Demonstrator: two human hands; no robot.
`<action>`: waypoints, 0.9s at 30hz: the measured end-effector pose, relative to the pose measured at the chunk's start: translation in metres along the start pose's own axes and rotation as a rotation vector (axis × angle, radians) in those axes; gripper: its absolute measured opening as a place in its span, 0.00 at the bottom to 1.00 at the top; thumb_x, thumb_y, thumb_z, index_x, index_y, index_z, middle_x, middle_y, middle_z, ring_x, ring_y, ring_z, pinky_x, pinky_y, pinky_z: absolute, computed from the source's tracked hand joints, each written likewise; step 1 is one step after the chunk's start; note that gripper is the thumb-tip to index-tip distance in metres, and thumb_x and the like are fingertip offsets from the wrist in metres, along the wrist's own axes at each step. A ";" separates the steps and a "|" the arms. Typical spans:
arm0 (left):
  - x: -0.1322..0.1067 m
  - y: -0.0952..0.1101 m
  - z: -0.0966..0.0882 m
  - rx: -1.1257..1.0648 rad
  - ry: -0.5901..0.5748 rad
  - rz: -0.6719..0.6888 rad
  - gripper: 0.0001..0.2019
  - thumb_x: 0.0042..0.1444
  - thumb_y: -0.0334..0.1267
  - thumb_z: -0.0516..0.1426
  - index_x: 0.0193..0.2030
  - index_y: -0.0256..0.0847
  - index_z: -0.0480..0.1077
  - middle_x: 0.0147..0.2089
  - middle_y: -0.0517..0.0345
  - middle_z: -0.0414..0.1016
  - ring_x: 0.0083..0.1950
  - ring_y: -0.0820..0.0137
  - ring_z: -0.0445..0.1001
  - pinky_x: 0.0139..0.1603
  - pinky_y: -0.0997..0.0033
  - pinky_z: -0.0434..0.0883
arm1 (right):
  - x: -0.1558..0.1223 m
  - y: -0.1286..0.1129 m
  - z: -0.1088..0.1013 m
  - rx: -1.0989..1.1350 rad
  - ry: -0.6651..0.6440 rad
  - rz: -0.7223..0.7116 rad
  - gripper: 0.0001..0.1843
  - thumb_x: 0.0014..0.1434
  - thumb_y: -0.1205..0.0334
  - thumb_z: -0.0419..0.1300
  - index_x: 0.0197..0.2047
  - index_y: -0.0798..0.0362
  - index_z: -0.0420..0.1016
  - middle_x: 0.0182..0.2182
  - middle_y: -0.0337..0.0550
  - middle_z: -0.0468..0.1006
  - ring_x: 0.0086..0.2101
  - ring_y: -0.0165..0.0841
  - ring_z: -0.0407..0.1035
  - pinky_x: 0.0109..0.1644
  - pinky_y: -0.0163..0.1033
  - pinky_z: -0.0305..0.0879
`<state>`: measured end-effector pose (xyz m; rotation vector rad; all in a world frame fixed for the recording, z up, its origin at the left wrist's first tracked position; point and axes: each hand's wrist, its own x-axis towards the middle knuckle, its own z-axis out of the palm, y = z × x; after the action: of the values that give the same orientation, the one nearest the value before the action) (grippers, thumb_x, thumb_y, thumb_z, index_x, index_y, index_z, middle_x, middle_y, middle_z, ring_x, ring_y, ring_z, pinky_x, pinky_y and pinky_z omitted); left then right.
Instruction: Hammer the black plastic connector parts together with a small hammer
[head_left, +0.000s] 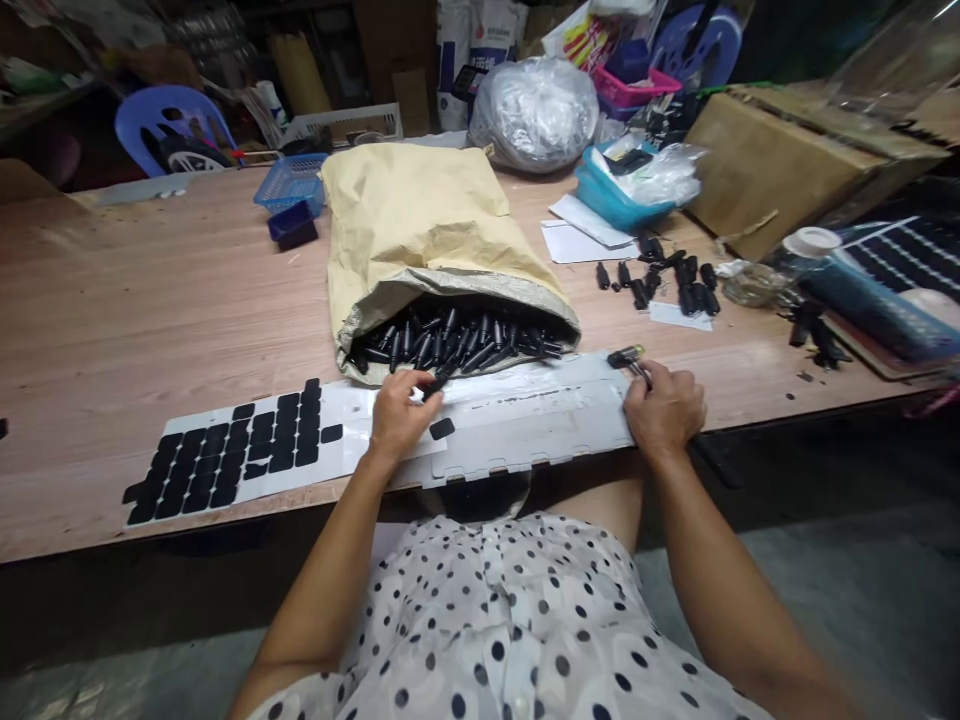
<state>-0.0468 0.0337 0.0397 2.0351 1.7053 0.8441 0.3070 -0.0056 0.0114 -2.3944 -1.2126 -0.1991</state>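
Note:
My left hand (401, 420) is closed, its thumb and fingers pinching a small black plastic part (436, 386) at the mouth of a yellow paper sack (427, 210). Many similar slim black parts (457, 338) spill toward the sack's opening. In my closed right hand (664, 405) is a small hammer (626, 357) with a metal shaft, a dark handle and a yellowish tip on its head. Beneath both hands lies a flat pale board (540, 425) along the table's front edge. A single black rounded pad (442, 429) rests just right of my left wrist.
Left of my hand, a white sheet (337, 465) carries rows of black pads (214, 460). Loose black parts (694, 290) lie to the right near a cardboard box (787, 165). Blue baskets (292, 182) and a stuffed plastic bag (534, 110) stand behind the sack.

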 end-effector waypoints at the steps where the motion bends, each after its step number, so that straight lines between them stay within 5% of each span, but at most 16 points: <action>1: -0.004 0.009 0.007 -0.043 -0.078 0.054 0.07 0.54 0.34 0.66 0.40 0.45 0.79 0.39 0.58 0.79 0.43 0.62 0.73 0.48 0.62 0.73 | 0.000 0.000 0.001 0.004 0.013 -0.001 0.19 0.63 0.64 0.55 0.51 0.52 0.83 0.41 0.53 0.73 0.38 0.41 0.62 0.38 0.42 0.47; 6: -0.009 0.041 0.042 -0.099 -0.319 0.146 0.06 0.55 0.35 0.67 0.40 0.46 0.81 0.38 0.57 0.79 0.47 0.60 0.72 0.52 0.58 0.71 | -0.001 0.004 0.007 0.022 0.061 -0.007 0.18 0.62 0.62 0.55 0.50 0.52 0.84 0.40 0.53 0.74 0.38 0.41 0.63 0.37 0.42 0.49; 15: -0.010 0.037 0.054 -0.134 -0.299 0.102 0.09 0.54 0.37 0.68 0.43 0.47 0.83 0.39 0.56 0.77 0.48 0.59 0.70 0.53 0.55 0.70 | 0.002 0.012 -0.004 0.231 0.045 -0.092 0.18 0.62 0.60 0.53 0.48 0.52 0.82 0.35 0.51 0.75 0.37 0.44 0.67 0.41 0.47 0.63; 18: -0.009 0.037 0.055 -0.146 -0.303 0.100 0.08 0.55 0.37 0.67 0.42 0.48 0.83 0.37 0.56 0.76 0.47 0.59 0.70 0.53 0.56 0.70 | -0.021 -0.008 -0.023 0.443 0.033 -0.257 0.18 0.66 0.57 0.51 0.51 0.50 0.79 0.40 0.50 0.78 0.41 0.43 0.71 0.48 0.49 0.68; 21: -0.008 0.036 0.054 -0.156 -0.318 0.092 0.09 0.54 0.37 0.68 0.42 0.48 0.84 0.36 0.57 0.74 0.46 0.59 0.69 0.52 0.56 0.70 | -0.054 -0.034 -0.038 0.629 -0.150 -0.426 0.17 0.70 0.54 0.51 0.52 0.48 0.77 0.42 0.48 0.79 0.43 0.40 0.73 0.49 0.46 0.72; 27: -0.006 0.037 0.053 -0.187 -0.365 0.093 0.10 0.54 0.36 0.67 0.42 0.51 0.85 0.35 0.58 0.74 0.46 0.60 0.69 0.54 0.56 0.70 | -0.099 -0.063 -0.039 0.698 -0.267 -0.617 0.20 0.73 0.56 0.50 0.61 0.47 0.76 0.37 0.44 0.77 0.37 0.35 0.73 0.44 0.40 0.73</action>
<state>0.0149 0.0257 0.0207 2.0051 1.2951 0.5885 0.2003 -0.0627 0.0347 -1.4384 -1.7590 0.3235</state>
